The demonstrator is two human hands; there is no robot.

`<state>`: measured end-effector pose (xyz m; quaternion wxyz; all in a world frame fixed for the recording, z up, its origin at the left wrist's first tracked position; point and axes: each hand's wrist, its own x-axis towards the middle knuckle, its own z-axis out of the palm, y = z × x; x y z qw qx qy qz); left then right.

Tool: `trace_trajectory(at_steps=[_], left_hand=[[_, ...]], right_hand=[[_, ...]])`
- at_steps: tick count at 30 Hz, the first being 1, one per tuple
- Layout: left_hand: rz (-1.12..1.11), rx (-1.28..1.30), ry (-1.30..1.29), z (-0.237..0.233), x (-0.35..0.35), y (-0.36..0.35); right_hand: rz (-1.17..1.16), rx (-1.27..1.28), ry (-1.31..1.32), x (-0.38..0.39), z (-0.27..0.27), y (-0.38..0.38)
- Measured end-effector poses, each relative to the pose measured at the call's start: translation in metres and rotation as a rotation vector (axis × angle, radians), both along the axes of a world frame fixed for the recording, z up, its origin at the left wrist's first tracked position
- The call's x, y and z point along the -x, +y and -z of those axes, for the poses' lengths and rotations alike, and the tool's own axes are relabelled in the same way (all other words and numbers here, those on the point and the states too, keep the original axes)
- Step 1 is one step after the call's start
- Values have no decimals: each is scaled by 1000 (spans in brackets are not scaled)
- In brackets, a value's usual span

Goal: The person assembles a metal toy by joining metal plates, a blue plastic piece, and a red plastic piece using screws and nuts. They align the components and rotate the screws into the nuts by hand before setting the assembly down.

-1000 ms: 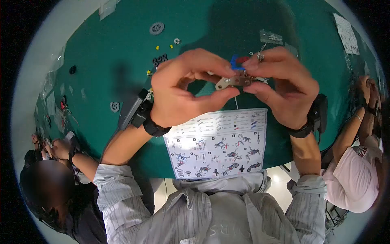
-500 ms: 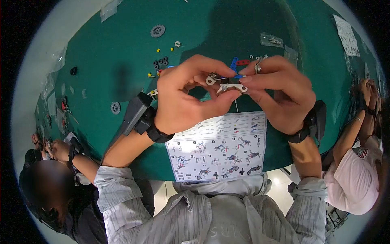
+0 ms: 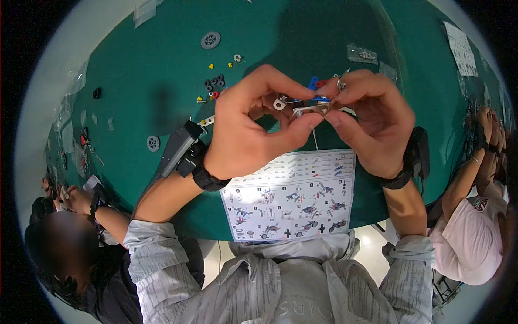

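Above the instruction sheet (image 3: 288, 197) both hands meet at a small silver metal assembly (image 3: 308, 109) of perforated strips and screws. My left hand (image 3: 251, 121) is closed around its left side, with a rounded bracket end (image 3: 280, 102) showing between thumb and fingers. Thumb and index finger of my right hand (image 3: 380, 116) pinch near the right end of the strip; the fingertips cover part of it. A ring-like metal piece (image 3: 340, 83) shows at the right index finger. Behind the fingers lie a blue perforated part (image 3: 313, 82) and a red one (image 3: 321, 83), partly hidden.
On the green table (image 3: 178, 70) lie a large grey gear wheel (image 3: 211, 40), a smaller one (image 3: 153, 143), several black rings (image 3: 215, 82) and small yellow pieces (image 3: 211, 66). A plastic bag of hardware (image 3: 362, 54) lies farther back. Other people sit at left and right.
My right fingers have shifted in closer on the right end of the metal assembly, and the strip there has turned. My left hand keeps its hold with little movement.
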<state>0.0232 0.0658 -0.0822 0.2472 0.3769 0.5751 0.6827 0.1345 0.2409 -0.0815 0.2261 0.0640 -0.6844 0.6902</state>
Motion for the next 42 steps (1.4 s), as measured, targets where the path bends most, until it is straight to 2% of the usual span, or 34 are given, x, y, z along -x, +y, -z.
trace_trajectory(at_steps=[4, 10, 16, 22, 25, 28, 37, 42], left_hand=[[69, 45, 60, 0, 4, -4], [19, 32, 140, 4, 2, -4], [56, 4, 26, 9, 3, -2], [45, 78, 193, 12, 7, -4], [-45, 141, 270, 9, 1, -1], [-90, 20, 514, 9, 7, 1], [-200, 20, 579, 4, 4, 1], [-173, 12, 594, 5, 6, 2]], right_hand=[[-67, 20, 4, 3, 3, 5], [-87, 73, -36, 2, 2, 3], [-75, 156, -86, 3, 4, 2], [-40, 192, -182, 4, 2, 0], [-29, 252, -273, 3, 1, 2], [-41, 333, -308, 4, 3, 3], [-56, 329, -324, 5, 3, 3], [-33, 322, -313, 6, 2, 3]])
